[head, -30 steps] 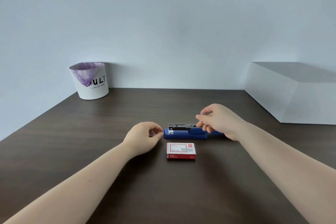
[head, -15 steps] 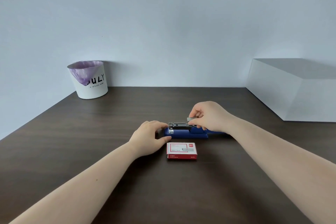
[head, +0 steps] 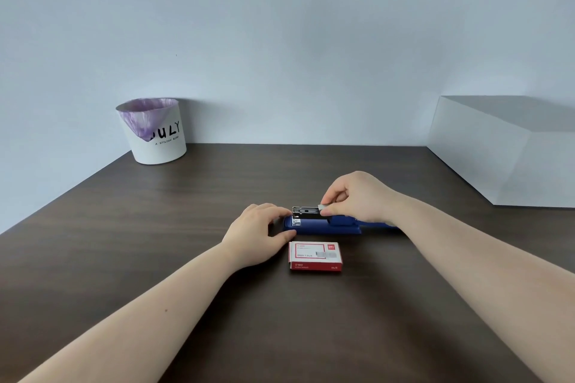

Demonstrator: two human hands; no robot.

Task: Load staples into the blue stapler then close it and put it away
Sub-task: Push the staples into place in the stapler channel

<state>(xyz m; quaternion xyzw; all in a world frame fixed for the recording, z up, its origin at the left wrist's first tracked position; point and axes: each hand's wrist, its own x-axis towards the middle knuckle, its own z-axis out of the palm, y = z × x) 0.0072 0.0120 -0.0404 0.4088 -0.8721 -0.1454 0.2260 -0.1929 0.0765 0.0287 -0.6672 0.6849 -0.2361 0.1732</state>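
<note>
The blue stapler (head: 323,226) lies open on the dark table, its metal staple channel (head: 305,213) exposed on top. My right hand (head: 357,199) pinches a grey strip of staples (head: 323,208) over the right end of that channel. My left hand (head: 259,230) rests against the stapler's left end, with the fingertips at its front and the thumb by its base. A red and white staple box (head: 315,256) lies shut just in front of the stapler.
A white bin (head: 154,130) lined with a purple bag stands at the back left against the wall. A large white box (head: 510,149) sits at the back right. The table's left edge (head: 62,196) runs diagonally.
My left hand moved right and took hold of the stapler's left end. My right hand brought the staple strip leftward over the metal channel.
</note>
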